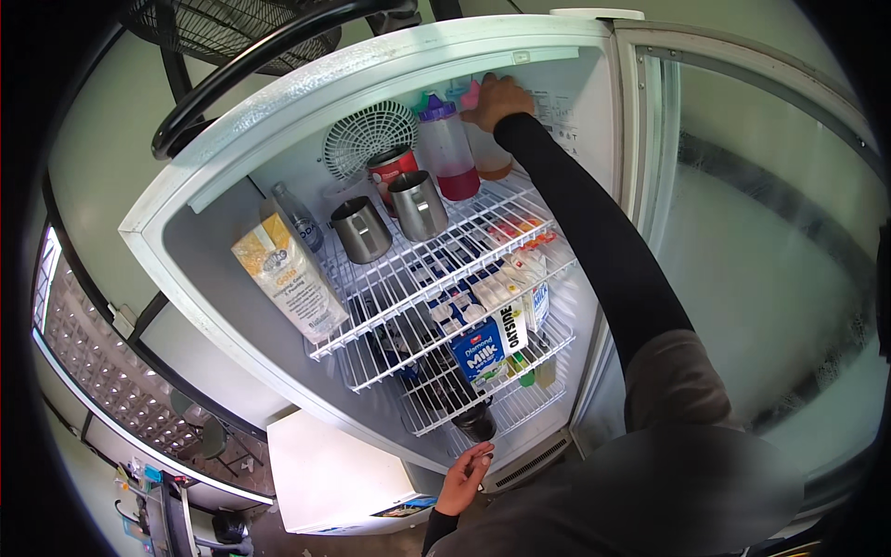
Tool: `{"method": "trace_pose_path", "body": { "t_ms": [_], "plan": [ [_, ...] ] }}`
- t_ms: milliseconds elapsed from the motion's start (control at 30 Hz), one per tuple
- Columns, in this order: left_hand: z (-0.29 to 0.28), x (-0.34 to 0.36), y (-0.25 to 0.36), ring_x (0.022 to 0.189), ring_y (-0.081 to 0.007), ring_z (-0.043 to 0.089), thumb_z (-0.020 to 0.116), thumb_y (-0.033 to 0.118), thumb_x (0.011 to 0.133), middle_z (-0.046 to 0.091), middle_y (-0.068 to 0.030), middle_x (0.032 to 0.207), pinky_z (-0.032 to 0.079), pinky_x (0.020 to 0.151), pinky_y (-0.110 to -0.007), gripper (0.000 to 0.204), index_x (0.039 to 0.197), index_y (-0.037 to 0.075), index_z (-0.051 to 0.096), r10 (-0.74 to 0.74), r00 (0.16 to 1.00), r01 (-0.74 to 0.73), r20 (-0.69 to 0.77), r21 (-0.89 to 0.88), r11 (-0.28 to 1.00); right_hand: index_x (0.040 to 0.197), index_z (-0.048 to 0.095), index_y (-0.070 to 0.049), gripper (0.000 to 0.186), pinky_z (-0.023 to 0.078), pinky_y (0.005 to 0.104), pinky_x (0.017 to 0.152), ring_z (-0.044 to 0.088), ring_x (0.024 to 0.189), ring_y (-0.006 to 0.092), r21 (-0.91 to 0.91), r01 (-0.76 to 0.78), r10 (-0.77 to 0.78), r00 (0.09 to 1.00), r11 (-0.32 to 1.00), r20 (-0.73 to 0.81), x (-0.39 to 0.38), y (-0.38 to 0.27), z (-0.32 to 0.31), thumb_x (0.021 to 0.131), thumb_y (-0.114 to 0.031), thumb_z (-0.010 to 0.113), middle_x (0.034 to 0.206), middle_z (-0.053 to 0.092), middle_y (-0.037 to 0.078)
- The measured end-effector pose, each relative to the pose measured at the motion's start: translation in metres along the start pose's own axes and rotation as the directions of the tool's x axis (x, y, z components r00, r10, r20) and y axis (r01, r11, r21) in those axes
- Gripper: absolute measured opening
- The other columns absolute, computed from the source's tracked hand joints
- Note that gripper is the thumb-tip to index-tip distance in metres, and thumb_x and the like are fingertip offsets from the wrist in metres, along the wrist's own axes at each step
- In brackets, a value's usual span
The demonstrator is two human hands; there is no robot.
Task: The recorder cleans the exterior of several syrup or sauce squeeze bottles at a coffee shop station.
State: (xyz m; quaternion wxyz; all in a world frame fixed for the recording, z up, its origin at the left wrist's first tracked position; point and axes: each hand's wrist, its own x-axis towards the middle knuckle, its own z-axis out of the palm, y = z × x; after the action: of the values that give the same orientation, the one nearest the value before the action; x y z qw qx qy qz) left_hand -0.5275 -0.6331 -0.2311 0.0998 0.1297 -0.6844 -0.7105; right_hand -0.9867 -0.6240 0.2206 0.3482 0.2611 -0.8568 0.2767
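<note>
My right hand [499, 102] reaches deep into the upright fridge, its fingers curled around the upper part of a squeeze bottle [489, 156] with orange-brown liquid at the bottom. A pink cap [471, 94] shows beside the fingers; the hand hides part of the bottle. Just left stands a squeeze bottle of red liquid [455, 158] with a purple cap. Two steel milk pitchers [388, 221] and a red can [391, 165] share the top shelf. Low in front of the fridge, my left hand [464, 480] is loosely bent and holds nothing visible.
A yellow-and-white carton [290, 278] and a clear glass bottle [299, 218] stand at the shelf's left. Milk cartons [478, 351] fill the wire shelf [436, 325] below. The glass door [742, 251] stands open to the right. A white cabinet [334, 473] is at lower left.
</note>
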Motion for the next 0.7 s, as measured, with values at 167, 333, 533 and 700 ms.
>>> {"method": "trace_pose_path", "body": {
  "t_ms": [167,333,533,700],
  "plan": [
    [0.006,0.021,0.023,0.136,-0.0211,0.058,0.057,0.021,0.111,0.061,-0.0122,0.148,0.042,0.115,-0.034,0.045,0.151,0.000,0.050,0.017,0.985,-0.018,0.171,0.006,1.000,0.137,0.047,-0.004,0.089,0.058,0.0499,0.094,0.072,0.109,0.0422,0.191,0.049,-0.029,0.994,0.980,-0.107,-0.041,0.023,-0.009,0.072,-0.046,0.092,0.118,0.070,0.025],
    [0.012,0.039,0.069,0.142,-0.0215,0.053,0.058,0.016,0.110,0.057,-0.0126,0.152,0.041,0.118,-0.036,0.047,0.153,0.000,0.048,0.016,0.918,-0.053,0.397,0.082,0.995,0.143,0.038,-0.006,0.090,0.057,0.0419,0.094,0.072,0.108,0.0380,0.555,0.205,-0.055,0.960,0.806,-0.275,-0.095,0.028,-0.050,0.078,-0.034,0.092,0.118,0.071,0.022],
    [0.025,0.058,0.139,0.150,-0.0258,0.045,0.060,0.015,0.109,0.045,-0.0150,0.161,0.036,0.123,-0.041,0.060,0.161,0.003,0.034,0.280,0.830,-0.256,0.481,-0.116,0.960,0.148,0.037,-0.008,0.083,0.059,0.0367,0.090,0.071,0.110,0.0211,0.996,0.025,-0.005,1.000,0.087,-0.025,-0.162,0.024,-0.126,0.086,-0.023,0.089,0.125,0.070,0.015],
    [0.039,0.053,0.168,0.156,-0.0274,0.035,0.081,0.040,0.094,0.027,-0.0144,0.172,0.030,0.126,-0.042,0.102,0.167,0.005,0.020,0.537,0.734,-0.260,0.416,-0.558,0.788,0.154,0.036,-0.012,0.083,0.055,0.0347,0.098,0.066,0.116,0.0163,0.908,-0.416,-0.628,0.691,0.059,0.357,-0.211,-0.004,-0.137,0.089,-0.024,0.087,0.129,0.069,0.012]
  ]
}}
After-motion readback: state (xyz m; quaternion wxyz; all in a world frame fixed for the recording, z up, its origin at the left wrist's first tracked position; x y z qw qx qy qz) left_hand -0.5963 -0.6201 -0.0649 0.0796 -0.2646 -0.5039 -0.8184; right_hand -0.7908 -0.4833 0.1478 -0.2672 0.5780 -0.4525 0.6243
